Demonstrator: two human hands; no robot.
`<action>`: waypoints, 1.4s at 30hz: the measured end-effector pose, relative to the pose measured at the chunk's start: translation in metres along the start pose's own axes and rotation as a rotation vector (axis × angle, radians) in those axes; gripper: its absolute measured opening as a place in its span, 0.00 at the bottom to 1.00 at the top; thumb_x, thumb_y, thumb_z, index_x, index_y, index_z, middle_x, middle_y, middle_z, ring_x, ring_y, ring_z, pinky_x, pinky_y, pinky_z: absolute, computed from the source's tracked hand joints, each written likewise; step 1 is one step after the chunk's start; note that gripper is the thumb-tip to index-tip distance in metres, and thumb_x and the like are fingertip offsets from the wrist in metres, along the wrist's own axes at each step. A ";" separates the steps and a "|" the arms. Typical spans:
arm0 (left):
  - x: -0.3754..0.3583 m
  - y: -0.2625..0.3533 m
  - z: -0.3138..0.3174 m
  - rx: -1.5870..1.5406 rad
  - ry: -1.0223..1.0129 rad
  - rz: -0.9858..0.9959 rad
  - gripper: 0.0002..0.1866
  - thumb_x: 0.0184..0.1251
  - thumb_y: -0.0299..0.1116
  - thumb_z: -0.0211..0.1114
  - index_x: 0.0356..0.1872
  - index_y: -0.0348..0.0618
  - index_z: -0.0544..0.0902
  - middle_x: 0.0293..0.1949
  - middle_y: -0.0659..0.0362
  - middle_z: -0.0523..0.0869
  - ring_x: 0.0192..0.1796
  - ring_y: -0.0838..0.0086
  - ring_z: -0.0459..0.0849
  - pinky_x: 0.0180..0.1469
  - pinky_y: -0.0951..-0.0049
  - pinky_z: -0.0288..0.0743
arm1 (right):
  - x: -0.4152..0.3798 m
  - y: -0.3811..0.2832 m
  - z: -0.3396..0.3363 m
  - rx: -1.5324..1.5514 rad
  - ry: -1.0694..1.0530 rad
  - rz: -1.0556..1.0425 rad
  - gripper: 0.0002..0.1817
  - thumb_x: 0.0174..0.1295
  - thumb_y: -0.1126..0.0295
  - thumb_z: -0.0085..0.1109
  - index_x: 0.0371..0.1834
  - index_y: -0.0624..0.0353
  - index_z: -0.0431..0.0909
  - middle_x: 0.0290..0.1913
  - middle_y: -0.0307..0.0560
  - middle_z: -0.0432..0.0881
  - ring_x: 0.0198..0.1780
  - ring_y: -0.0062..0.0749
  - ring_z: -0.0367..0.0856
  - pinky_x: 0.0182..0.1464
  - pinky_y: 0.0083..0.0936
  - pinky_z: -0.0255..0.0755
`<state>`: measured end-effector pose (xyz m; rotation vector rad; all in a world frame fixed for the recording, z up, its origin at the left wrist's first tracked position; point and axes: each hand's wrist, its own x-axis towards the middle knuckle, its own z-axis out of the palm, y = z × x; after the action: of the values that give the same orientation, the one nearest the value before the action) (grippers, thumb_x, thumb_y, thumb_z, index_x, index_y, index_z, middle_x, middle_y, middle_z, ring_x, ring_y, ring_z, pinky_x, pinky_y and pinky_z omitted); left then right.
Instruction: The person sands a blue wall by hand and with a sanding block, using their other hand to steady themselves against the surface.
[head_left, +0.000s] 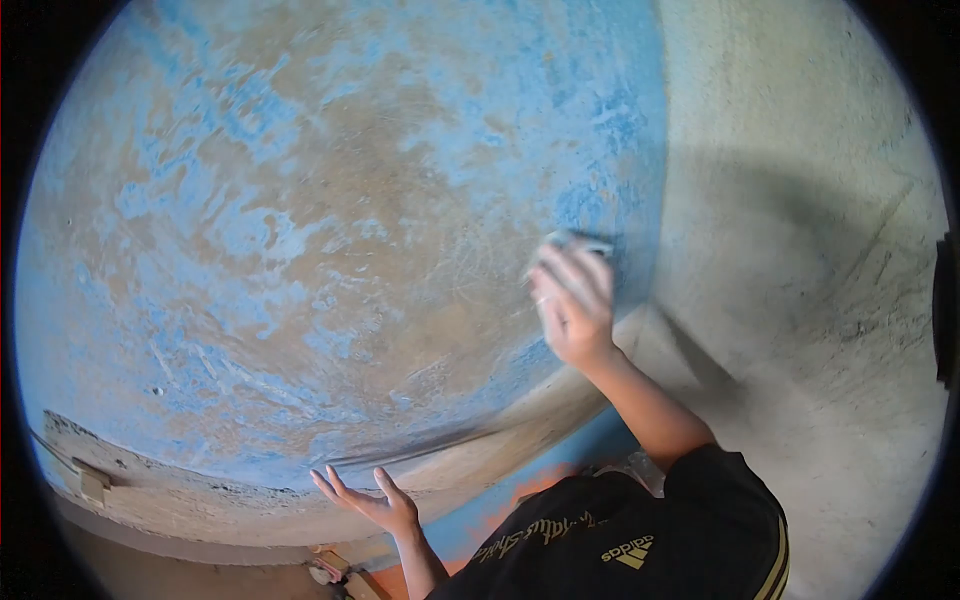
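Observation:
My right hand (pixel 575 300) is raised against the worn blue and brown painted wall (pixel 380 220), near its right edge. Its fingers are bent over a small, pale, flat object (pixel 590 243); motion blur hides what this object is. Lower down, my left hand (pixel 370 502) is near the bottom edge of the painted area, fingers spread, holding nothing.
A pale plaster wall (pixel 800 300) with my arm's shadow meets the blue one at the right. At the lower left, a small box (pixel 93 482) with a cable is on the wall's lower strip. Small items (pixel 328 567) lie at the bottom.

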<state>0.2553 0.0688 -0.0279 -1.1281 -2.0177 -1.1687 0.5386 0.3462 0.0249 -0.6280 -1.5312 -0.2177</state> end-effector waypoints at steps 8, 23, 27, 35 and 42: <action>0.012 -0.014 -0.011 0.006 0.040 0.026 0.40 0.79 0.47 0.64 0.84 0.45 0.58 0.87 0.42 0.48 0.88 0.42 0.46 0.83 0.32 0.43 | 0.029 -0.016 0.001 -0.056 0.070 0.039 0.14 0.68 0.76 0.64 0.56 0.60 0.88 0.68 0.47 0.85 0.68 0.52 0.76 0.71 0.48 0.69; 0.107 -0.118 -0.109 0.074 0.302 0.234 0.39 0.80 0.45 0.64 0.84 0.49 0.57 0.87 0.43 0.49 0.87 0.43 0.48 0.82 0.32 0.46 | 0.115 -0.144 0.061 -0.060 -0.008 -0.530 0.17 0.65 0.71 0.70 0.57 0.48 0.88 0.66 0.39 0.85 0.66 0.42 0.77 0.69 0.42 0.74; 0.172 -0.148 -0.174 0.215 0.372 0.442 0.39 0.76 0.45 0.66 0.82 0.49 0.60 0.85 0.41 0.53 0.87 0.40 0.49 0.82 0.32 0.47 | 0.164 -0.188 0.087 -0.040 0.173 -0.460 0.17 0.66 0.69 0.71 0.58 0.44 0.88 0.66 0.39 0.85 0.66 0.38 0.76 0.69 0.41 0.75; 0.259 -0.214 -0.236 0.380 0.384 0.731 0.39 0.69 0.44 0.71 0.79 0.53 0.65 0.82 0.41 0.60 0.84 0.36 0.54 0.81 0.33 0.51 | 0.181 -0.300 0.138 0.009 0.107 -0.767 0.16 0.64 0.71 0.72 0.55 0.47 0.89 0.64 0.42 0.87 0.64 0.44 0.77 0.64 0.39 0.77; 0.302 -0.237 -0.264 0.434 0.371 0.866 0.37 0.67 0.59 0.69 0.76 0.64 0.73 0.80 0.45 0.68 0.83 0.45 0.62 0.83 0.38 0.49 | 0.178 -0.373 0.148 0.074 -0.195 -1.069 0.15 0.64 0.73 0.71 0.54 0.49 0.87 0.61 0.40 0.88 0.63 0.41 0.79 0.64 0.42 0.74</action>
<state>-0.0897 -0.1090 0.2304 -1.2355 -1.1870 -0.4185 0.2317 0.1575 0.2758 0.2984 -1.9311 -0.9167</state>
